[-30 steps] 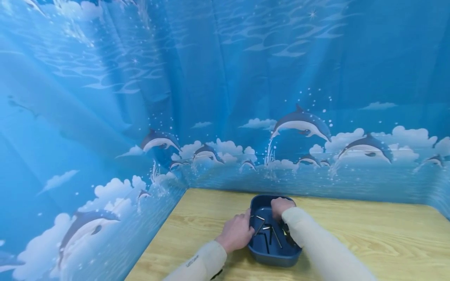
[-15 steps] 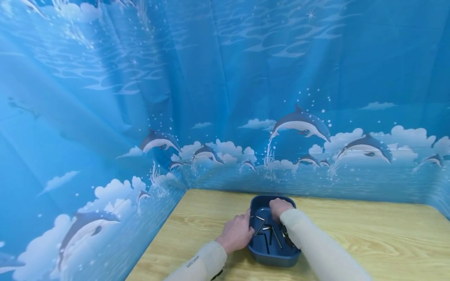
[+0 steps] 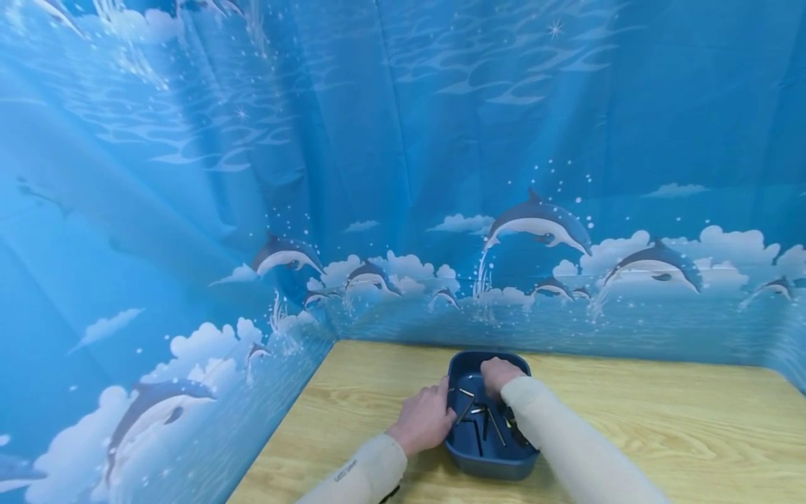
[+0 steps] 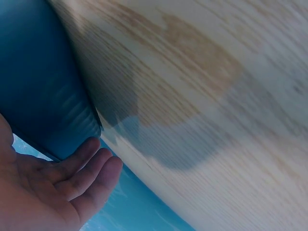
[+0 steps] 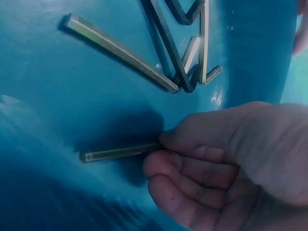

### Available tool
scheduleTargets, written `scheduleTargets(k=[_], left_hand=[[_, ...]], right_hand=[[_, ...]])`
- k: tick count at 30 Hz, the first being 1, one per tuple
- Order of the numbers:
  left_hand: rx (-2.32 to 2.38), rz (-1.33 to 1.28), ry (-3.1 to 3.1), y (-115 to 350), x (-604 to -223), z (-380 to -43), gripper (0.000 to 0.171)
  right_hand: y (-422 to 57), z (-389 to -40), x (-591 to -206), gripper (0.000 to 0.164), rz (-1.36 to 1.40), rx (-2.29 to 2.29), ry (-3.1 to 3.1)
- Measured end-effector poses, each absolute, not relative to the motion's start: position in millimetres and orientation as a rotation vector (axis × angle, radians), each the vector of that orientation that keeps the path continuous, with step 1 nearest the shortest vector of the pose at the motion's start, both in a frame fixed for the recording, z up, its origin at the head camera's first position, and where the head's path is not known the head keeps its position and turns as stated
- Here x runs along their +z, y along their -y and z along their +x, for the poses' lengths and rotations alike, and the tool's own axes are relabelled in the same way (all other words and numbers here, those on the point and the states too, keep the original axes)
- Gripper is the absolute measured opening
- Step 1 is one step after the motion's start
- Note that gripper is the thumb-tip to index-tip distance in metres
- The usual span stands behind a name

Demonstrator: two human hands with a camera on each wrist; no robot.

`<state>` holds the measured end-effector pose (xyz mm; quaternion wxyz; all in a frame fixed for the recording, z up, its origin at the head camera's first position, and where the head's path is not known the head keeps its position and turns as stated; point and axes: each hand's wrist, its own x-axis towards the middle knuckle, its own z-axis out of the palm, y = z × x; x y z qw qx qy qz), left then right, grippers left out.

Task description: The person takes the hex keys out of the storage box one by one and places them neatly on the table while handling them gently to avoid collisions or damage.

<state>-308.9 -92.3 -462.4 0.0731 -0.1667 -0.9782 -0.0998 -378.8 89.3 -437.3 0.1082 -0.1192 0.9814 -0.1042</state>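
Note:
My right hand (image 3: 499,375) reaches into the dark blue plastic tub (image 3: 491,467). In the right wrist view its thumb and index finger pinch the end of a brass-toned hex key (image 5: 118,153), whose straight arm points left, low over the tub's floor. The held end is hidden by the fingers. Several other hex keys, including a black one (image 3: 476,437) and a metallic one (image 5: 120,52), lie loosely crossed in the tub. My left hand (image 3: 423,418) rests against the tub's left rim; in the left wrist view, three relaxed fingers (image 4: 98,192) show beside the outer wall.
The tub stands on a wood-grain table (image 3: 661,420) near its back edge. A blue curtain (image 3: 403,175) printed with dolphins hangs behind the table and along its left side. Inside the tub, dark items (image 3: 518,432) sit partly hidden by my right sleeve.
My right hand shifts very slightly to the left inside the tub. The left hand, the tub and the loose hex keys stay put.

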Motion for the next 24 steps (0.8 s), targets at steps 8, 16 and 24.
scheduleTargets(k=[8, 16, 24], left_hand=[[-0.304, -0.485, 2.941, 91, -461, -307, 0.061], [-0.322, -0.475, 2.960, 91, -461, -307, 0.061], [-0.323, -0.478, 2.960, 91, -461, -308, 0.060]], right_hand=[[-91, -379, -439, 0.018, -0.357, -0.354, -2.886], [-89, -374, -431, 0.014, -0.442, -0.390, -2.930], [-92, -367, -419, 0.009, -0.503, -0.426, -2.947]])
